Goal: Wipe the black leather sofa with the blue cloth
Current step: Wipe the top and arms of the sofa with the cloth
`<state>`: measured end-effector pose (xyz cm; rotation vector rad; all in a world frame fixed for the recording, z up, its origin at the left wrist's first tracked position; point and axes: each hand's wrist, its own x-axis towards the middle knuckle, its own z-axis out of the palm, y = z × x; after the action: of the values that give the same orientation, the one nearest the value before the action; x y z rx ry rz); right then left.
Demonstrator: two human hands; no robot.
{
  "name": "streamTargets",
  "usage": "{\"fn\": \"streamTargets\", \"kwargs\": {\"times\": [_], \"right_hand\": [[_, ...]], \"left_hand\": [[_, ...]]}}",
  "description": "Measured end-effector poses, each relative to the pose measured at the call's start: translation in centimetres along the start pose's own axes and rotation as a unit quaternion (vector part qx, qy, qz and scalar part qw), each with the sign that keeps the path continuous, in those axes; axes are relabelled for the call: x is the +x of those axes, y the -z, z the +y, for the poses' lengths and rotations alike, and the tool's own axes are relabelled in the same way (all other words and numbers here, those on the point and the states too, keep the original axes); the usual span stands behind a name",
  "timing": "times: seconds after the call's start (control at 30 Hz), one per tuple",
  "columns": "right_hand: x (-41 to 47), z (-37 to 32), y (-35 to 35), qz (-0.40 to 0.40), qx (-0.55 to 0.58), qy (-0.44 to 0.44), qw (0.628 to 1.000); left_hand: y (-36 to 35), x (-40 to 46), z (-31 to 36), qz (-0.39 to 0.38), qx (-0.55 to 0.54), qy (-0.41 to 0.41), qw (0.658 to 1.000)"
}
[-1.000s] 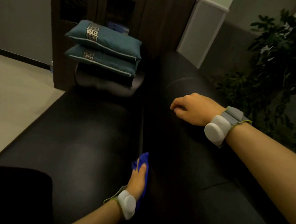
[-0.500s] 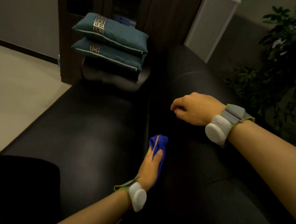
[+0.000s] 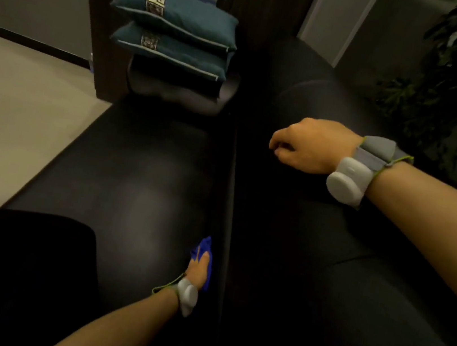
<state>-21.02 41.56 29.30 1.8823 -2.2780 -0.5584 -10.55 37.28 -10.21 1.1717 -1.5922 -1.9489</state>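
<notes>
The blue cloth (image 3: 204, 253) lies under the left hand (image 3: 198, 272), down in the crease where the black leather sofa (image 3: 143, 178) seat meets its backrest, a bunched end showing past the fingertips. The left hand lies flat on the cloth with fingers straight, pressing it to the leather, while the right hand (image 3: 309, 146) rests on the backrest, fingers curled under and holding nothing. Two teal cushions (image 3: 176, 34) are stacked at the seat's far end, well apart from both hands.
</notes>
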Motion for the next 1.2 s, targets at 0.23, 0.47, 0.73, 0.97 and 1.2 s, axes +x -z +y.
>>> {"fn": "streamTargets", "kwargs": {"times": [0.23, 0.47, 0.73, 0.97, 1.2], "right_hand": [[0.1, -3.4, -0.1, 0.025, -0.006, 0.06, 0.998], [0.1, -5.4, -0.3, 0.01, 0.004, 0.104, 0.995], [0.0, -4.4, -0.4, -0.021, 0.019, 0.073, 0.997], [-0.1, -4.6, -0.5, -0.023, 0.02, 0.069, 0.997], [-0.4, -4.6, -0.5, -0.05, 0.018, 0.056, 0.997]], "left_hand": [[-0.3, 1.7, 1.2, -0.009, 0.022, -0.025, 0.999], [-0.3, 1.5, 1.9, -0.003, 0.002, -0.076, 0.997], [0.0, -0.9, 0.6, -0.029, 0.013, -0.09, 0.995], [-1.5, -2.9, 5.7, -0.072, -0.044, -0.16, 0.983], [-0.5, -6.2, -0.6, -0.014, 0.02, -0.123, 0.992]]}}
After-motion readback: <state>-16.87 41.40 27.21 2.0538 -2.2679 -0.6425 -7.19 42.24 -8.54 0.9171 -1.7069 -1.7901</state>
